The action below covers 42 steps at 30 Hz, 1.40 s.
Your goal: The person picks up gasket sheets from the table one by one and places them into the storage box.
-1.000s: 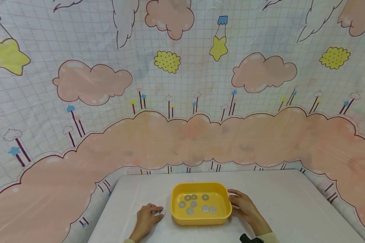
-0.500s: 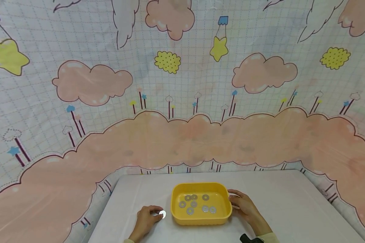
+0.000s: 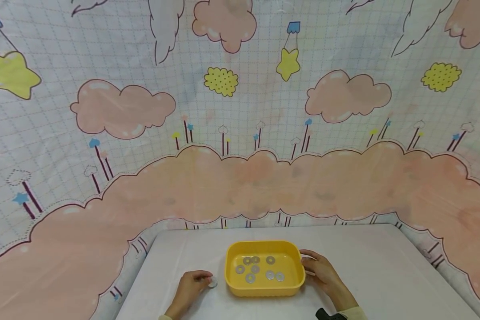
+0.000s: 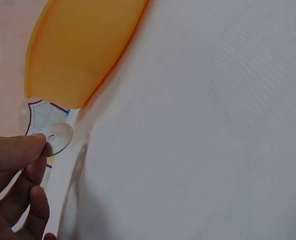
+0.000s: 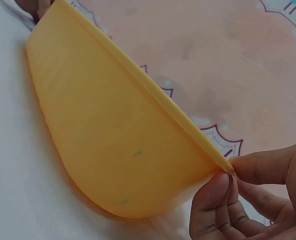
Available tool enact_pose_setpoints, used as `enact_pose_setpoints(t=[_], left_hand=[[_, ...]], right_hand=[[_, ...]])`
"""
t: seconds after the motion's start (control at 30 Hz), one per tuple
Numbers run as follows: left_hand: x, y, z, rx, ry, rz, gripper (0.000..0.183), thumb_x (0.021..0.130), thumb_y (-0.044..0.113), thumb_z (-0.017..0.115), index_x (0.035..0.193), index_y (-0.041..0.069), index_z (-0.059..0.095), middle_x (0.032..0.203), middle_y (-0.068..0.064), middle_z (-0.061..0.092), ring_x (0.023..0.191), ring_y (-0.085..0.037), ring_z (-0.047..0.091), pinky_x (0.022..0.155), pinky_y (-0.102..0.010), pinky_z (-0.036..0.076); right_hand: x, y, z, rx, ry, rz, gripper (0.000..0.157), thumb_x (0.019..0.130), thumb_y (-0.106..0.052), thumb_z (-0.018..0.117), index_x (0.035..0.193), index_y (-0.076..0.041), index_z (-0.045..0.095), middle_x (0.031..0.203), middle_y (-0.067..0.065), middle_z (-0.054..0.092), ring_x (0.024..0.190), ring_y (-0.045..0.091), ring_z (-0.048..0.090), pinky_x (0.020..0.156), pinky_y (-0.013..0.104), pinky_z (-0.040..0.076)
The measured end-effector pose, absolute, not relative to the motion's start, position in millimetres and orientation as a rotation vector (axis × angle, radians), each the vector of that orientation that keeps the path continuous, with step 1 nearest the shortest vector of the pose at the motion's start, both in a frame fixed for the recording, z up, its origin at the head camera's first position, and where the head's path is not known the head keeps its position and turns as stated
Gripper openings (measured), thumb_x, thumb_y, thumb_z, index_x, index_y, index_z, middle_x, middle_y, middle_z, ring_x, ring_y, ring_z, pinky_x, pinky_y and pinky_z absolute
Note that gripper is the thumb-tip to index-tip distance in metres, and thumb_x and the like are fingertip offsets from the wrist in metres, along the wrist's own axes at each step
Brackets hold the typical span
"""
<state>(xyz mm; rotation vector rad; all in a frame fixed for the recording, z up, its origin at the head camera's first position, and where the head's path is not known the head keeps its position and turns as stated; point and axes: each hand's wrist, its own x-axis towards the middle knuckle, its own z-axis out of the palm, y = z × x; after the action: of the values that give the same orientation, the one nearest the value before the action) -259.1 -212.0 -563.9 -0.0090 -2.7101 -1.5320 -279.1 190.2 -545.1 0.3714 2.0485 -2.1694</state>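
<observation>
My left hand (image 3: 189,289) pinches a silvery metal washer (image 4: 63,138) between thumb and fingers, just left of a yellow plastic tub (image 3: 264,292). In the left wrist view the washer's round hole shows and its flat face is tilted. The tub stands on the white table and holds several more flat washers (image 3: 250,278), lying spread over its floor. At the tub's right end, my right hand (image 3: 322,272) grips the rim, thumb and fingers pinching its edge in the right wrist view.
A white cloth covers the table (image 3: 384,266). Behind it hangs a patterned backdrop (image 3: 240,186) with clouds and stars. A black object (image 3: 329,314) sits by the right sleeve at the bottom edge.
The washer in my left hand has turned in the fingers, flashing bright half a second ago and duller now. The left hand has shifted slightly; the right hand and tub stay put.
</observation>
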Motion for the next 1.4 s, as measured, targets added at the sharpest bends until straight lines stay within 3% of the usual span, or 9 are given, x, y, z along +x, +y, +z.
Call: enact_pose_setpoints(t=[0.17, 0.37, 0.7, 1.4], left_hand=[[-257, -214, -555, 0.056, -2.640, -1.664, 0.019, 0.084, 0.015, 0.075, 0.096, 0.001, 0.075, 0.087, -0.006, 0.074, 0.075, -0.010, 0.063, 0.065, -0.020, 0.052], [-255, -212, -539, 0.169, -2.522, -1.890, 0.026, 0.084, 0.016, 0.075, 0.100, -0.004, 0.072, 0.087, -0.008, 0.073, 0.076, -0.018, 0.069, 0.067, -0.030, 0.060], [-259, -203, -519, 0.172, -2.394, -2.034, 0.024, 0.088, 0.010, 0.071, 0.105, -0.007, 0.070, 0.099, -0.009, 0.071, 0.083, -0.018, 0.070, 0.071, -0.029, 0.061], [-269, -166, -486, 0.005, -2.321, -2.213, 0.030, 0.089, 0.009, 0.070, 0.111, -0.012, 0.066, 0.101, -0.014, 0.068, 0.086, -0.017, 0.069, 0.078, -0.029, 0.060]], right_hand=[[-281, 191, -546, 0.353, 2.045, -2.176, 0.041, 0.093, -0.008, 0.060, 0.132, 0.001, 0.054, 0.101, 0.013, 0.065, 0.085, 0.023, 0.061, 0.070, 0.033, 0.054], [-282, 193, -546, 0.333, 2.032, -2.168, 0.042, 0.094, -0.009, 0.059, 0.134, 0.001, 0.052, 0.101, 0.012, 0.066, 0.085, 0.022, 0.062, 0.068, 0.031, 0.053], [-284, 192, -545, 0.333, 2.031, -2.176, 0.042, 0.094, -0.009, 0.059, 0.134, 0.001, 0.052, 0.101, 0.012, 0.066, 0.084, 0.023, 0.062, 0.066, 0.032, 0.052], [-290, 193, -546, 0.357, 2.033, -2.167, 0.041, 0.094, -0.008, 0.059, 0.134, 0.000, 0.052, 0.101, 0.012, 0.065, 0.082, 0.022, 0.062, 0.066, 0.032, 0.052]])
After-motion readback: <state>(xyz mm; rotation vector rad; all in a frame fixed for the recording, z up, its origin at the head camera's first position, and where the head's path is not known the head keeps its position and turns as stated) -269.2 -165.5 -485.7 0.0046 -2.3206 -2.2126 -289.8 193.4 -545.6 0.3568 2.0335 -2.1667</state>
